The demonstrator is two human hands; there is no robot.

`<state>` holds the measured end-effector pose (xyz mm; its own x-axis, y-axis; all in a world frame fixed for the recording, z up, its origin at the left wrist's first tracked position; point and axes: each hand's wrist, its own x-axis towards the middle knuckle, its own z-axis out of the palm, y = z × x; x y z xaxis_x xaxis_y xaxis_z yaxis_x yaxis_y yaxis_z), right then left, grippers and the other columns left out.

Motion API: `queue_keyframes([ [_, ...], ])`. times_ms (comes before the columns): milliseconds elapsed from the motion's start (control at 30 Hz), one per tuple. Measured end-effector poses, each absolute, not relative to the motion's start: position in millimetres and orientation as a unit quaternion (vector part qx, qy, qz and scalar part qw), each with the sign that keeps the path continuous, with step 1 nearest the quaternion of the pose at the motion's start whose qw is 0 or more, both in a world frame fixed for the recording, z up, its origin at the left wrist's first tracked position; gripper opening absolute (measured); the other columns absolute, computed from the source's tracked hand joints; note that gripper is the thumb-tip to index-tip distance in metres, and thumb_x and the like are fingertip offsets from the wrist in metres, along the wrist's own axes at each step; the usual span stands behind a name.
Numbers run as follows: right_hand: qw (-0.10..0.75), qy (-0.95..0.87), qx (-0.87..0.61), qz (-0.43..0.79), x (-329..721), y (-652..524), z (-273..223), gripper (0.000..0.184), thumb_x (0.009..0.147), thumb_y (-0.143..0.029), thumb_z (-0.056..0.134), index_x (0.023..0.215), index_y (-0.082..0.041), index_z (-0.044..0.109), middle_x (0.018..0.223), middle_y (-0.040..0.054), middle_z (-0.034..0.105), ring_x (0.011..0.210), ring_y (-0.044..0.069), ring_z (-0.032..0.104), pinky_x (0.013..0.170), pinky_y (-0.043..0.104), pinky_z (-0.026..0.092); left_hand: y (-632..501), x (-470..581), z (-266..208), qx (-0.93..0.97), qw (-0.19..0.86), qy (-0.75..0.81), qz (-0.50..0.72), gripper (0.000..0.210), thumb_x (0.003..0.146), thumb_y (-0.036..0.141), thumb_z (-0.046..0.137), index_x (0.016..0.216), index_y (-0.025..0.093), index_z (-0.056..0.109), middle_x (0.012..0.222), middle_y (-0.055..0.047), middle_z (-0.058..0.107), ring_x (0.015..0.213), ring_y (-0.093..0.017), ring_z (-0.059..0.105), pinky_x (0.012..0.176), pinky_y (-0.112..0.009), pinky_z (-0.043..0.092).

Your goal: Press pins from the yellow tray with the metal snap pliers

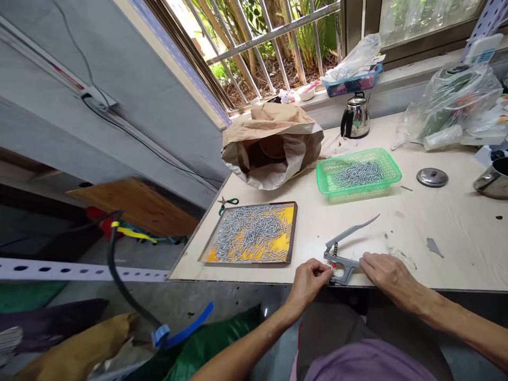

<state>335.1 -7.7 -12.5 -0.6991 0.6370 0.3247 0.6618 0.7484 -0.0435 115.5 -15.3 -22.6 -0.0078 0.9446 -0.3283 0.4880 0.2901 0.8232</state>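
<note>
At the table's front edge lies a grey lever hand tool (344,267) with a spring, its upper lever raised. My left hand (310,280) is closed in a pinch at the tool's jaw end, beside a small red part; what the fingertips hold is too small to make out. My right hand (387,272) is closed around the end of the tool's lower handle. Left of the tool, a shallow tray (294,225) with a yellow bottom holds many small silvery metal pins (254,227). More such pins lie in a green plastic basket (391,177) farther back.
Green-handled snips (230,201) lie behind the tray. An open brown paper bag (278,127) stands at the back left, a steel kettle (358,119) by the window. Right are a metal lid (432,177), a steel pot (494,179) and plastic-wrapped items (456,100).
</note>
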Motion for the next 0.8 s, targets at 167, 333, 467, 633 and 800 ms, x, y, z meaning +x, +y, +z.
queue_keyframes([
  [167,0.174,-0.919,-0.353,-0.038,337.1,-1.3,-23.9,0.027,0.08,0.003,0.039,0.069,-0.021,0.045,0.065,-0.0003,0.049,0.052,0.014,0.043,0.05,0.028,0.027,-1.1,116.1,-21.1,0.531,0.509,0.659,0.156,0.014,0.063,0.023,0.058,0.059,0.012,0.065,0.051,0.002,0.055,0.051,-0.01,0.048,0.052,-0.021,0.034],
  [333,0.154,-0.922,-0.355,-0.006,339.2,3.1,-33.7,0.022,0.083,-0.002,0.04,0.072,-0.02,0.045,0.067,-0.0012,0.049,0.054,0.013,0.046,0.05,0.027,0.027,4.8,117.2,-23.7,0.487,0.563,0.656,0.127,0.013,0.061,0.024,0.058,0.056,0.012,0.061,0.045,0.005,0.046,0.046,-0.008,0.04,0.048,-0.021,0.028],
  [467,0.178,-0.91,-0.372,-0.035,338.8,0.9,-39.5,0.024,0.082,0.0,0.039,0.071,-0.021,0.045,0.065,-0.001,0.049,0.051,0.014,0.043,0.049,0.028,0.025,-4.2,121.6,-24.1,0.472,0.527,0.682,0.184,0.015,0.062,0.027,0.059,0.062,0.012,0.063,0.053,0.002,0.055,0.052,-0.01,0.047,0.053,-0.021,0.035],
  [633,0.155,-0.918,-0.365,-0.018,338.6,-2.9,-36.5,0.024,0.078,0.003,0.04,0.074,-0.02,0.047,0.068,0.0003,0.05,0.055,0.015,0.044,0.052,0.028,0.027,-6.5,121.0,-23.2,0.533,0.479,0.679,0.157,0.015,0.061,0.025,0.057,0.059,0.013,0.064,0.056,0.001,0.057,0.058,-0.012,0.05,0.057,-0.022,0.036],
  [800,0.11,-0.919,-0.378,0.033,338.1,-0.1,-29.9,0.022,0.077,0.001,0.042,0.077,-0.02,0.049,0.07,0.0011,0.051,0.057,0.015,0.044,0.052,0.028,0.026,2.9,118.0,-25.6,0.543,0.51,0.661,0.094,0.016,0.06,0.025,0.055,0.053,0.012,0.06,0.047,0.005,0.045,0.051,-0.009,0.041,0.052,-0.022,0.028],
])
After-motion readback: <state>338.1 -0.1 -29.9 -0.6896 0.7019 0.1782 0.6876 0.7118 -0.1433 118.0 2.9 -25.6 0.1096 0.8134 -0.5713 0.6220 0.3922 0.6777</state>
